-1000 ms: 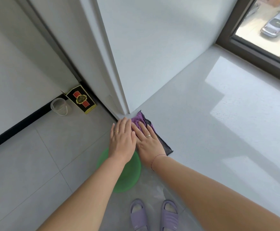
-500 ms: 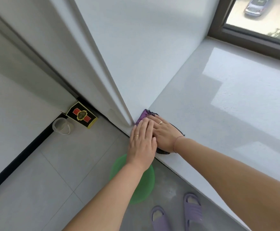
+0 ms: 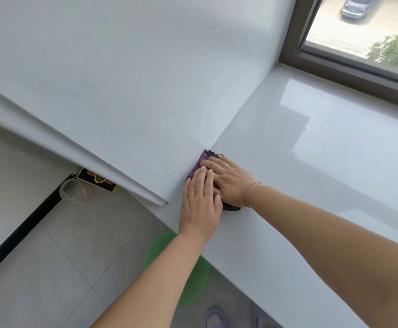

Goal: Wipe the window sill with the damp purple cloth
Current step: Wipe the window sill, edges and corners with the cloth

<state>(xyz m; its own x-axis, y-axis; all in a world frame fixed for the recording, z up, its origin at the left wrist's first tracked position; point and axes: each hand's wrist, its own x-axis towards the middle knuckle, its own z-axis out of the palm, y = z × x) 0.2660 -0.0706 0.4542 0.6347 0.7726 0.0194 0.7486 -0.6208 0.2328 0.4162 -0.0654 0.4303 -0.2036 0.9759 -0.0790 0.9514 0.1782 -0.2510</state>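
Left hand (image 3: 199, 207) overlaps right hand (image 3: 232, 183), fingers (image 3: 202, 178) straight and together, pressing crumpled purple cloth (image 3: 204, 157) into glossy white window sill (image 3: 288, 166) corner for extra pressure.

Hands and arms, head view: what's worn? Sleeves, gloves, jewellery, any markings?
Both forearms are bare; no sleeves, gloves or watch show. The left hand wears a gold band on one finger. The right hand wears a metal ring and, at the wrist, a thin dark string bracelet. No other markings are visible.
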